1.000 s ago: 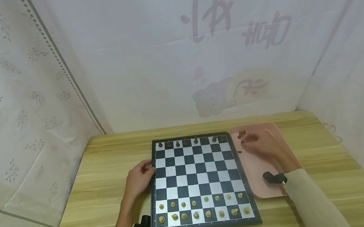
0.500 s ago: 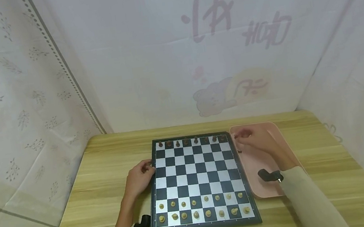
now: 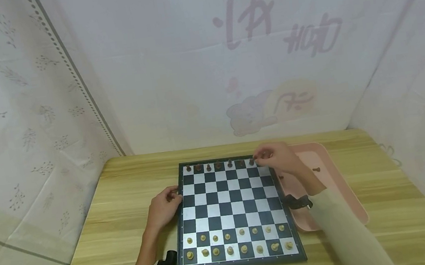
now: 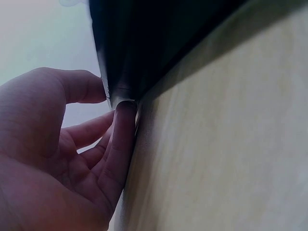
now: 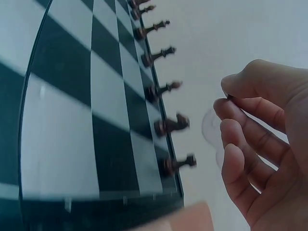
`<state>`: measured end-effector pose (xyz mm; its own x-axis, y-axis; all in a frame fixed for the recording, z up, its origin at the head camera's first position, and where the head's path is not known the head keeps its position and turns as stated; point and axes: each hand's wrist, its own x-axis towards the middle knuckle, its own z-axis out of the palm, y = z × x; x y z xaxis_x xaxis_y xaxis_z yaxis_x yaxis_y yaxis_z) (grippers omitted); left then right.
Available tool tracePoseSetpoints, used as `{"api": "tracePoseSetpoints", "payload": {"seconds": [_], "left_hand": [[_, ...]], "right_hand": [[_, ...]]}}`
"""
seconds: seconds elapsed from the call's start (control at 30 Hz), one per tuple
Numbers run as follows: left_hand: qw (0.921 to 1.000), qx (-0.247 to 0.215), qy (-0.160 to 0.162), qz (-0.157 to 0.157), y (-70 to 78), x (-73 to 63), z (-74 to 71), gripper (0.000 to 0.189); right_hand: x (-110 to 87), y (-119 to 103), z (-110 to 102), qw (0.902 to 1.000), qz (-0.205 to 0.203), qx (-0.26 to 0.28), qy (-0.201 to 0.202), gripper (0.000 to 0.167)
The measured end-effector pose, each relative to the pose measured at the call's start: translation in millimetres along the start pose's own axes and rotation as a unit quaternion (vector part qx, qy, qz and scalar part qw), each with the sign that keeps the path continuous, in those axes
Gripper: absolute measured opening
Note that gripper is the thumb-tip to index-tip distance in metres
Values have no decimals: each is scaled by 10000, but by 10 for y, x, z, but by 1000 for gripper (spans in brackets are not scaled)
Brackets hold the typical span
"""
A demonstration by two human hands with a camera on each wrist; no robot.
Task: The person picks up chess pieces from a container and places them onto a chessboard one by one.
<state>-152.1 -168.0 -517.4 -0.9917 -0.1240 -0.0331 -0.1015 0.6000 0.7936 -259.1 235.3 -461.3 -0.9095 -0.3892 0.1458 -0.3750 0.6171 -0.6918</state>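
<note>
A black-and-white chessboard (image 3: 224, 197) lies on the table. My left hand (image 3: 163, 209) holds its left edge; in the left wrist view, thumb and a fingertip touch the dark board side (image 4: 139, 43). Over the board's far right corner is my right hand (image 3: 278, 158). Its thumb and forefinger pinch a small dark chess piece (image 5: 229, 97), nearly all hidden by the fingertips. Dark brown pieces (image 3: 218, 165) stand along the far row, its right end behind my hand in the head view. Two rows of cream pieces (image 3: 230, 250) stand at the near side.
A pink tray (image 3: 352, 201) sits against the board's right side. One brown chess piece (image 3: 316, 170) lies in it, and another small brown piece (image 3: 281, 177) shows near its left edge. Patterned white cloth (image 3: 171, 66) hangs behind the wooden table (image 3: 123, 189).
My right hand has moved left from the pink tray to the board's far right corner, carrying a small dark chess piece. My left hand stays at the board's left edge.
</note>
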Motion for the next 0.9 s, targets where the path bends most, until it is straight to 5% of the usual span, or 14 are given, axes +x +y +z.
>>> {"api": "tracePoseSetpoints", "payload": {"seconds": [0.23, 0.47, 0.7, 0.9], "left_hand": [[9998, -157, 24, 109, -27, 14, 12, 41], [9997, -18, 98, 240, -245, 131, 94, 43], [9999, -125, 35, 86, -48, 36, 28, 43], [10000, 3, 15, -36, -17, 16, 21, 41]], "right_hand": [[147, -181, 155, 9996, -9, 168, -205, 12], [277, -304, 301, 9988, -281, 170, -356, 13], [367, -424, 462, 9966, -575, 140, -572, 12], [405, -555, 629, 9955, -612, 133, -709, 14]]}}
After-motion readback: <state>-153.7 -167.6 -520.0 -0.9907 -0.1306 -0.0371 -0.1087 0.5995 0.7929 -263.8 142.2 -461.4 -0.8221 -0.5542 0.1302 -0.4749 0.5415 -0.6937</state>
